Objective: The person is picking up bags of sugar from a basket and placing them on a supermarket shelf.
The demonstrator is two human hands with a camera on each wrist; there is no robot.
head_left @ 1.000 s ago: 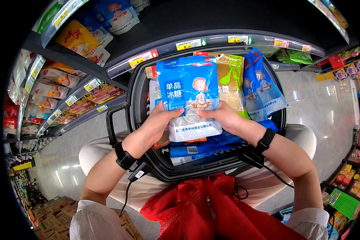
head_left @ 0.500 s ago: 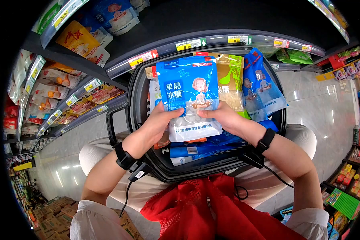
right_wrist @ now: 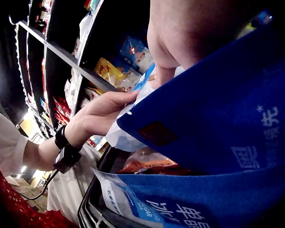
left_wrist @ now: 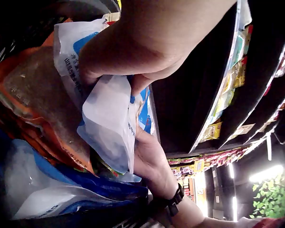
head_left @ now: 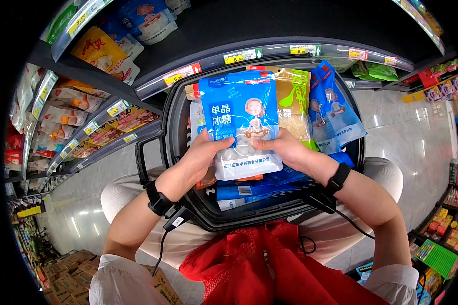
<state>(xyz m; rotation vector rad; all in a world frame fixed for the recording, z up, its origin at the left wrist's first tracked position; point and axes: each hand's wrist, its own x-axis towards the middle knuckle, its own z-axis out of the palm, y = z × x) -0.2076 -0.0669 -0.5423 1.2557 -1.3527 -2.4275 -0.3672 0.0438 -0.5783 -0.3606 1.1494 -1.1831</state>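
Note:
A blue and white bag of lump sugar is held upright over a black shopping basket, its printed front facing the head camera. My left hand grips its left edge, thumb across the front. On the opposite edge my right hand grips likewise, thumb on the front and fingers hidden behind. From below, the left wrist view shows the bag's whitish base between both hands. Behind it in the basket stand a gold and green sugar bag and another blue sugar bag.
More blue bags lie in the basket's near part, and an orange bag shows beside them. A shelf edge with price tags runs just beyond the basket. Stocked shelves stand at left. The basket sits between the person's knees.

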